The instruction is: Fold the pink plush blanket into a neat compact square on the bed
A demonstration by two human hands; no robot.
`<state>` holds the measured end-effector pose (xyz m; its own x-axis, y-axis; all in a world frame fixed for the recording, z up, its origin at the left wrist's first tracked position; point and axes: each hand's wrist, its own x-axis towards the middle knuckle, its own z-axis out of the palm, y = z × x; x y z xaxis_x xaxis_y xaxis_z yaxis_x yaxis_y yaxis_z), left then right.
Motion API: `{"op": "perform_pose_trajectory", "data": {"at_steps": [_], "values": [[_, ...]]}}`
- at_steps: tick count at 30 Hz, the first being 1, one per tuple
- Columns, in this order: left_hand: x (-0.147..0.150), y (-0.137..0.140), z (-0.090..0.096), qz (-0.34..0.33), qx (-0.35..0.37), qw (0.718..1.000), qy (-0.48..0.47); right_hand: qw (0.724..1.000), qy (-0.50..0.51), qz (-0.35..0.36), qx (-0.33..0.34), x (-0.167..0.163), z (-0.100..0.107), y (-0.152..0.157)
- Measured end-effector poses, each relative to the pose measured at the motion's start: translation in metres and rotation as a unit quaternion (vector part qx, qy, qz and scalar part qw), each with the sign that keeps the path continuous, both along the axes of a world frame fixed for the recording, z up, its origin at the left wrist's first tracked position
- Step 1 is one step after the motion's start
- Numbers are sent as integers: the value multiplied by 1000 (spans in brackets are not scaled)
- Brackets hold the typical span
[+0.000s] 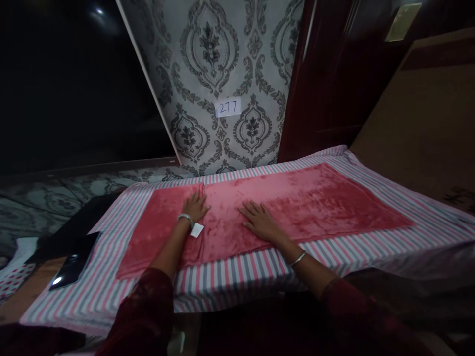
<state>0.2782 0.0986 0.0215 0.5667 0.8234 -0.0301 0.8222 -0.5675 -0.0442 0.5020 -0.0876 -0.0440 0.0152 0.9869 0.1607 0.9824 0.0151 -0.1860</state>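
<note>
A pinkish-red plush blanket (315,198) lies spread lengthwise on a striped cloth (237,272) over the table. Its left end is folded over, and the folded edge runs just beside my left hand (195,206). That hand rests palm down near this edge, fingers spread. A small white tag (197,230) shows by my left wrist, below a bracelet. Flat on the middle of the blanket lies my right hand (261,221), fingers apart, with a bangle on the wrist. Neither hand grips anything.
A black phone-like flat object (76,259) lies at the table's left edge. Behind stands a dark television screen (81,84). A large cardboard box (426,113) leans at the right. A paper marked 277 (227,107) is on the patterned wall.
</note>
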Motion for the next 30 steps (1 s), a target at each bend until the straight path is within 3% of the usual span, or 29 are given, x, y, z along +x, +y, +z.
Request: {"op": "perform_pose_trajectory", "data": {"at_steps": [4,9,13,16,22,26,28,30], "values": [[-4,7,-27,5,1,1000,-15,1000,19,-3,-23,2,13,8],[-6,13,-32,3,-1,999,-39,999,44,23,0,-20,40,53],[-9,15,-35,3,-1,998,-64,993,24,103,-44,-44,30,99],[-10,17,-37,-2,5,997,-71,988,0,139,-60,-36,18,125],[-11,17,-36,3,-9,997,-73,995,-22,4,-95,35,31,160],[-10,14,-34,10,-23,997,-74,994,-16,-58,-92,29,38,167],[-10,14,-33,10,-30,997,-74,998,-18,7,-60,5,34,164],[-10,14,-34,8,-27,997,-73,992,-17,116,-53,-19,25,157]]}}
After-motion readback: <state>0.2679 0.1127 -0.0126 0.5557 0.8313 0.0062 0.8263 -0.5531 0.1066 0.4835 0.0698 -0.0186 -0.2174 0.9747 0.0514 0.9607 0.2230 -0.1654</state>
